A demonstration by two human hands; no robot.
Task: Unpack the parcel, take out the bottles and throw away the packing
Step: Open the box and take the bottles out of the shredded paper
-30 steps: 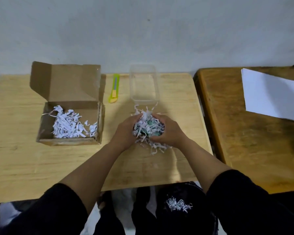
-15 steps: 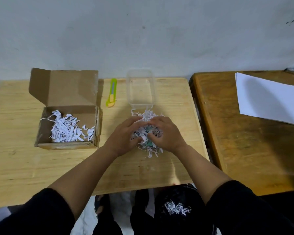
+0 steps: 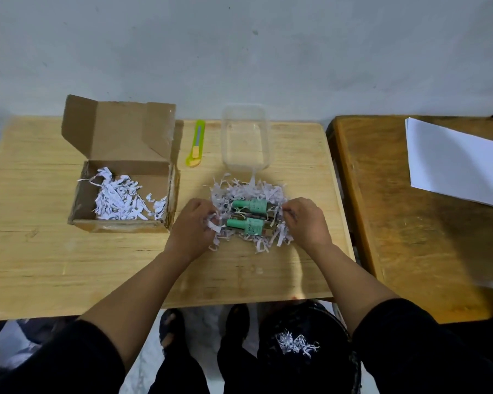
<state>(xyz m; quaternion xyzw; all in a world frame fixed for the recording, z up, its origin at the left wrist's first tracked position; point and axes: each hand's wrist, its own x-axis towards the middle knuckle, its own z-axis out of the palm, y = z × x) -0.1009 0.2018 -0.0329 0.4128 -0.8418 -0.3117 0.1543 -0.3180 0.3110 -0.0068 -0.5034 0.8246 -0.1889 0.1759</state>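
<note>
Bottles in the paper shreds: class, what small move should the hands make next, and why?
Probably lift the nearer bottle out with the right hand and set it in the clear tub. Both bottles, the farther one too, now lie bare on the shreds, the tub behind stands empty, and the left hand pinches only shreds.

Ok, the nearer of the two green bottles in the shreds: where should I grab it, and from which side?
Take the nearer green bottle across its green middle, coming from above. It lies on its side, left to right, top face bare; shredded paper crowds its ends, and the other bottle lies close behind. The right hand looks best placed.
</note>
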